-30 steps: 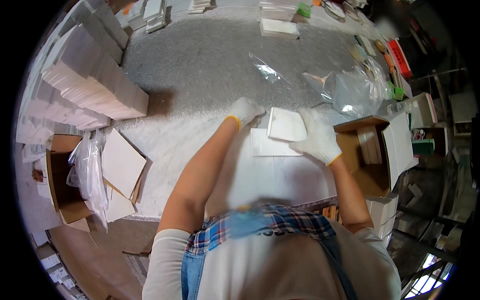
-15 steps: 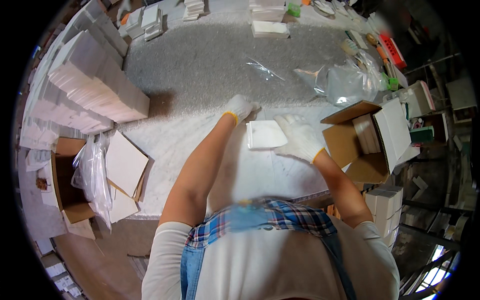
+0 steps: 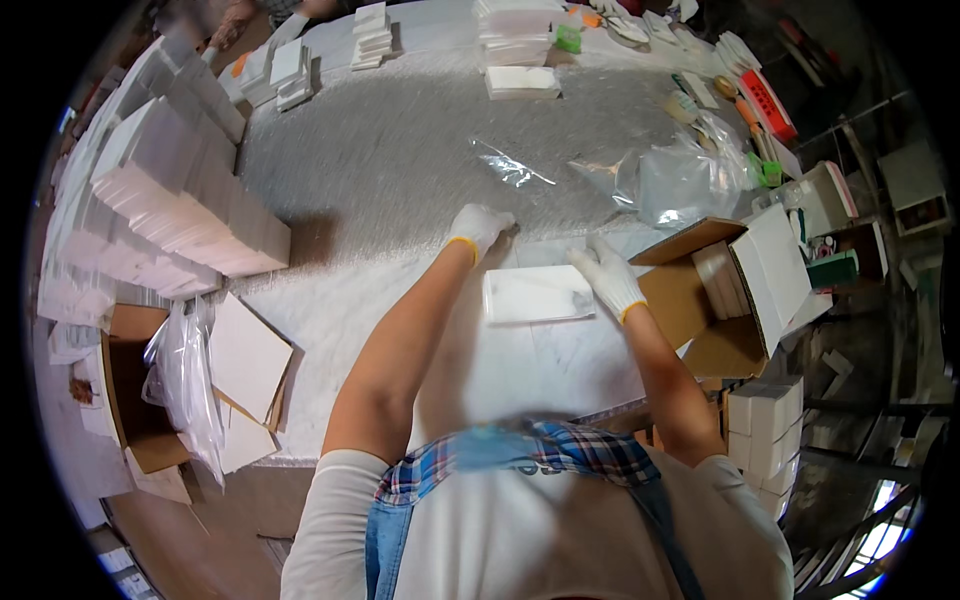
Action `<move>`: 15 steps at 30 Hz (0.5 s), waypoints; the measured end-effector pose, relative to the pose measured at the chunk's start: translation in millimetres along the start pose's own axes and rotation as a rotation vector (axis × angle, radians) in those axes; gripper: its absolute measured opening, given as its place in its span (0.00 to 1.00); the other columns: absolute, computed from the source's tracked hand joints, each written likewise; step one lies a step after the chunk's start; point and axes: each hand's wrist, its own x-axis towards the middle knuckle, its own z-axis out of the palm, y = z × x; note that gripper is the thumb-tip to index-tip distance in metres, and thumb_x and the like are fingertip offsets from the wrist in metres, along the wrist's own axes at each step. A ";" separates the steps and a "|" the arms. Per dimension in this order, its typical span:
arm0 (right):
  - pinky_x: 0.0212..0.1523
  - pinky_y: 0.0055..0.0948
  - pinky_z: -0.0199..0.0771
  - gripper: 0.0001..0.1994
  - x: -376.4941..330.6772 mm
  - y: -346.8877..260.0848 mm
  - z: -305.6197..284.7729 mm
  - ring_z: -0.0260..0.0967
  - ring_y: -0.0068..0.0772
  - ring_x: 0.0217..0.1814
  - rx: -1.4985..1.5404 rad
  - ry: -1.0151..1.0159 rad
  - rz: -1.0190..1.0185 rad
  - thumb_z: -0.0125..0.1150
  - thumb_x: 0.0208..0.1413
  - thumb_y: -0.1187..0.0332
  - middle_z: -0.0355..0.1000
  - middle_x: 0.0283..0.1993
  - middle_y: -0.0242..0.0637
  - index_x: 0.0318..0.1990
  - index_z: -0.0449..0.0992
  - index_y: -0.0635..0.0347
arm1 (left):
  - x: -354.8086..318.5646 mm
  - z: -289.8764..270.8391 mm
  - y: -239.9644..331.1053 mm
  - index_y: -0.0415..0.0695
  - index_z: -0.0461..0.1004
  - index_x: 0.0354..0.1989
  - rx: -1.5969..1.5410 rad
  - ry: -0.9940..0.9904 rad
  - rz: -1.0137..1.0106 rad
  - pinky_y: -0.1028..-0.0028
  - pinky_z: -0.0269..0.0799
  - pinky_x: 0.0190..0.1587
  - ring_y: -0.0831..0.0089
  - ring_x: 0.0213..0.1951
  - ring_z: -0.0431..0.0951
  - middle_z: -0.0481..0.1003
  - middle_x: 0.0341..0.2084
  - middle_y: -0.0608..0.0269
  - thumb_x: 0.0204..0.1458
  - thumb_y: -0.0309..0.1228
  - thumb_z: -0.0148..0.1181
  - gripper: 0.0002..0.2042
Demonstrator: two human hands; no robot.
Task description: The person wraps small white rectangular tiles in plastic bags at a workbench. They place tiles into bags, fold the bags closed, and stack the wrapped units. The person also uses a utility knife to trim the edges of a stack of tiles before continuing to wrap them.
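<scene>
A small stack of white rectangular tiles [image 3: 535,295] lies flat on the marble-patterned work surface in front of me. My right hand [image 3: 610,277], in a white knit glove with a yellow cuff, is at the stack's right end, fingers stretched away from me and apart. Beyond the stack's far left corner, my left hand [image 3: 482,232], gloved alike, rests by the near edge of the grey textured mat [image 3: 390,150]. Its fingers are curled in, and whatever they hold, if anything, is hidden.
An open cardboard box [image 3: 690,290] with white tiles inside stands at right. Tall tile stacks [image 3: 190,190] line the left, above another open box [image 3: 135,385] with clear plastic. Plastic bags [image 3: 690,180] lie at the far right. Another person's arm [image 3: 235,20] shows at far left.
My right hand has slid off the top of the tile stack to its right end, uncovering the tiles. The left hand stays by the mat's edge. The whole view has shifted slightly.
</scene>
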 end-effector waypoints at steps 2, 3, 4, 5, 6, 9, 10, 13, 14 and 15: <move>0.65 0.39 0.71 0.47 22.5 32.0 -7.8 0.68 0.54 0.70 -0.215 0.020 0.014 0.69 0.53 0.45 0.67 0.68 0.62 0.73 0.61 0.70 | -3.7 10.3 54.9 0.37 0.81 0.35 -0.285 -0.019 -0.196 0.67 0.75 0.31 0.62 0.28 0.81 0.80 0.26 0.55 0.56 0.35 0.62 0.11; 0.62 0.37 0.72 0.46 31.8 39.6 -9.9 0.69 0.51 0.68 -0.227 0.016 0.019 0.70 0.53 0.46 0.69 0.66 0.60 0.71 0.63 0.70 | -14.2 9.3 94.2 0.39 0.80 0.34 -0.455 -0.012 -0.374 0.69 0.74 0.27 0.66 0.25 0.80 0.79 0.24 0.58 0.57 0.32 0.61 0.08; 0.60 0.35 0.74 0.45 42.8 38.9 -5.9 0.71 0.48 0.67 -0.240 -0.002 0.007 0.70 0.53 0.47 0.71 0.64 0.58 0.70 0.64 0.69 | -19.8 2.9 110.4 0.39 0.80 0.36 -0.469 0.021 -0.330 0.69 0.75 0.28 0.68 0.25 0.79 0.79 0.25 0.59 0.58 0.32 0.61 0.08; 0.58 0.33 0.76 0.43 50.7 31.6 -4.0 0.72 0.45 0.65 -0.254 -0.018 -0.003 0.71 0.53 0.47 0.73 0.62 0.56 0.69 0.66 0.69 | -22.7 -1.0 122.9 0.40 0.80 0.38 -0.484 0.050 -0.283 0.68 0.76 0.29 0.70 0.25 0.79 0.80 0.26 0.60 0.59 0.32 0.61 0.08; 0.57 0.33 0.76 0.42 59.2 24.0 -3.8 0.74 0.41 0.62 -0.087 -0.110 0.038 0.71 0.53 0.48 0.75 0.61 0.52 0.68 0.67 0.68 | -23.4 -3.7 133.9 0.40 0.80 0.40 -0.499 0.077 -0.237 0.68 0.76 0.30 0.72 0.24 0.78 0.80 0.27 0.61 0.60 0.31 0.61 0.08; 0.46 0.27 0.78 0.27 68.9 -19.2 5.1 0.75 0.22 0.47 0.514 -0.375 0.022 0.72 0.58 0.59 0.78 0.49 0.34 0.61 0.74 0.61 | -15.3 -21.9 157.7 0.42 0.80 0.41 -0.576 -0.038 -0.067 0.70 0.77 0.35 0.72 0.27 0.79 0.81 0.29 0.63 0.62 0.32 0.60 0.07; 0.46 0.27 0.79 0.24 74.8 -18.9 4.4 0.76 0.23 0.47 0.606 -0.418 0.061 0.71 0.59 0.61 0.78 0.49 0.34 0.60 0.75 0.60 | -17.9 -22.4 171.4 0.42 0.80 0.41 -0.603 -0.042 -0.039 0.70 0.77 0.36 0.72 0.28 0.79 0.81 0.29 0.63 0.61 0.32 0.61 0.07; 0.46 0.30 0.81 0.17 97.5 -24.2 1.4 0.76 0.27 0.46 0.850 -0.467 0.155 0.66 0.63 0.67 0.78 0.46 0.34 0.58 0.76 0.57 | -40.5 -19.4 219.2 0.42 0.80 0.39 -0.869 -0.018 -0.010 0.70 0.77 0.38 0.73 0.30 0.79 0.80 0.29 0.65 0.60 0.31 0.65 0.06; 0.48 0.31 0.81 0.16 101.6 -26.2 -5.2 0.76 0.28 0.47 0.954 -0.454 0.080 0.66 0.64 0.67 0.78 0.47 0.34 0.57 0.76 0.58 | -46.8 -21.9 227.0 0.42 0.81 0.39 -0.773 -0.003 0.047 0.71 0.77 0.38 0.73 0.31 0.80 0.80 0.30 0.65 0.59 0.30 0.66 0.06; 0.49 0.33 0.81 0.15 106.8 -27.5 -15.5 0.76 0.28 0.48 1.057 -0.440 0.004 0.65 0.64 0.68 0.77 0.48 0.35 0.56 0.76 0.58 | -50.5 -24.8 235.1 0.41 0.81 0.39 -0.677 0.012 0.103 0.71 0.77 0.38 0.73 0.31 0.80 0.80 0.30 0.65 0.59 0.30 0.66 0.06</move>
